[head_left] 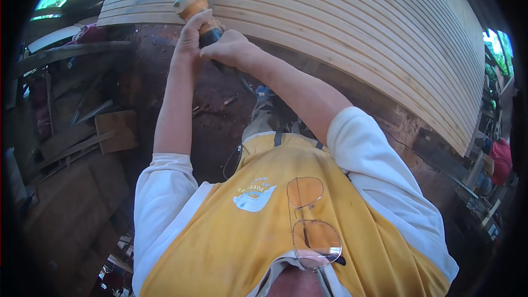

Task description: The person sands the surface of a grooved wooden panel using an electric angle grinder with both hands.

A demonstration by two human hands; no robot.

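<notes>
Both of my hands are closed around an angle grinder [193, 5] with an orange body and a dark rear end. My left hand [194, 28] wraps the body on its left side. Farther back, my right hand [232, 48] grips the dark rear part. The grinder's head, with a pale round disc or guard, is over the near left part of a slatted wooden panel [308, 19]. Whether the disc touches the slats I cannot tell. A dark cord [243, 81] runs down from the tool's rear, partly hidden behind my right forearm.
Reddish-brown ground [220, 113] lies below the panel, with small wood scraps on it. Boards and offcuts [115, 131] are piled at the left, and a long plank [77, 50] lies near the panel's left corner. Red cloth [500, 160] and clutter stand at the far right.
</notes>
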